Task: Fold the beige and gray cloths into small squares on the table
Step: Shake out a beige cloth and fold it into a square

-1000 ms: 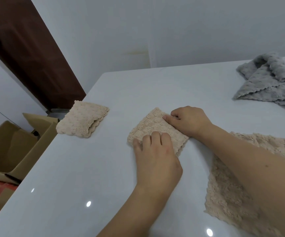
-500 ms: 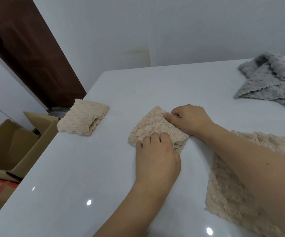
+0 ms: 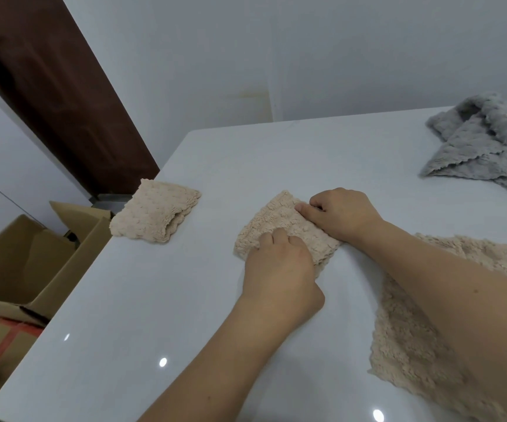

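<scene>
Hands are working on a folded beige cloth (image 3: 279,226) lying near the middle of the white table (image 3: 160,300). The left hand (image 3: 279,269) is resting on the near edge of this cloth, its fingers (image 3: 278,237) curled down and digging into the pile, gripping the near edge. The right hand (image 3: 343,213) is sitting at the far right corner of the same cloth, its fingers (image 3: 316,205) curled tightly and its thumb pressing against the fabric, pinching the corner. The cloth is lying flat as a small, roughly square, thick pad, turned diagonally to the table edge. A second folded beige cloth (image 3: 154,211) is sitting apart to the left, close to the table's left edge, with its layered open side facing right. An unfolded beige cloth (image 3: 413,339) is spreading across the table on the right, partly hidden under the right forearm (image 3: 459,293) and running out of view. A gray cloth (image 3: 486,141) is lying crumpled and loosely heaped at the far right of the table, well apart from both hands. Beyond the table's left edge, an open cardboard box (image 3: 27,263) is standing on the floor, and a dark brown door (image 3: 51,86) is showing against the pale wall (image 3: 307,50) behind it.
</scene>
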`<state>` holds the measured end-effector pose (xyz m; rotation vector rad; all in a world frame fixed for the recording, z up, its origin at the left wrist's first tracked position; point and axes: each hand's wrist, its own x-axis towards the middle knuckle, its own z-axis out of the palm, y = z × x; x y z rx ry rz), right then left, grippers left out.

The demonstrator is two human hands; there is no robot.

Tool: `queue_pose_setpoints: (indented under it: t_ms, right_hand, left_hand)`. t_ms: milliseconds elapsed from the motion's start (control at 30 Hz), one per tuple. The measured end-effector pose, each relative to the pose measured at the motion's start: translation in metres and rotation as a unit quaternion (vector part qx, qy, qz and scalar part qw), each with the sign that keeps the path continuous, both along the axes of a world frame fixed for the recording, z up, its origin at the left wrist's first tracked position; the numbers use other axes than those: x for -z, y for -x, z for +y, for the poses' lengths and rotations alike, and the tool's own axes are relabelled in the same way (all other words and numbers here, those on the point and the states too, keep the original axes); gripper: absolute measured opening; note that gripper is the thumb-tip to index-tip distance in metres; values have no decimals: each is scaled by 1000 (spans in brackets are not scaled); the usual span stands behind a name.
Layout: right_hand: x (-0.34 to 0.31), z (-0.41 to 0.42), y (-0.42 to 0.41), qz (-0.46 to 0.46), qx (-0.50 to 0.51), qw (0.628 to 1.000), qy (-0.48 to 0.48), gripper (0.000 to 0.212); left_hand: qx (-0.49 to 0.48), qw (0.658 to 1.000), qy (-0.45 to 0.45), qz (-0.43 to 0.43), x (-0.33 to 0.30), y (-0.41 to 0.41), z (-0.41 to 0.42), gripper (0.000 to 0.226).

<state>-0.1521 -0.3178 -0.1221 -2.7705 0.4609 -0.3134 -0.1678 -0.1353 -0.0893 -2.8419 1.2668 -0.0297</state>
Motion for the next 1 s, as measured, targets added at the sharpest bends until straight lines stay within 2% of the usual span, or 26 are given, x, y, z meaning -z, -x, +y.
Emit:
queue_pose_setpoints:
  t_ms: [167, 233, 300, 367, 467, 633, 767, 833, 900, 933, 1000]
  right_hand:
    - [0, -1, -1, 0, -1, 1000, 4, 56]
    - [-1, -1, 0, 0, -3, 1000, 8, 56]
    - [-2, -1, 0, -1, -8, 1000, 6, 56]
    - [-2, 0, 0, -4, -9, 1000, 4, 57]
    - [-3, -1, 1, -5, -10, 1000, 2, 57]
    - [0, -1, 1, -10, -9, 1000, -3, 56]
    - [-2, 1, 1, -8, 4, 1000, 5, 53]
    - [-3, 5, 3, 5, 10, 1000, 21, 53]
    - [-10, 13, 5, 31, 23, 999, 35, 57]
    - [-16, 16, 5, 53, 42, 997, 30, 62]
    - [-30, 21, 5, 117, 88, 989, 11, 77]
  left_hand:
    - [21, 999, -14, 39, -6, -3, 11, 52]
    - [6, 991, 50, 126, -8, -17, 19, 48]
    - [-8, 961, 156, 229, -3, -35, 28, 35]
    - [5, 949, 207, 239, 3, -43, 34, 20]
    - [35, 962, 167, 211, 10, -42, 36, 3]
    - [47, 964, 144, 217, 9, -48, 33, 18]
    - [56, 970, 93, 217, 6, -51, 26, 33]
    - [54, 958, 79, 269, -1, -53, 27, 34]
    - [27, 911, 151, 382, -12, -60, 31, 27]
    - [3, 889, 222, 400, -17, -67, 32, 20]
    - [-70, 888, 315, 328, -18, -86, 32, 11]
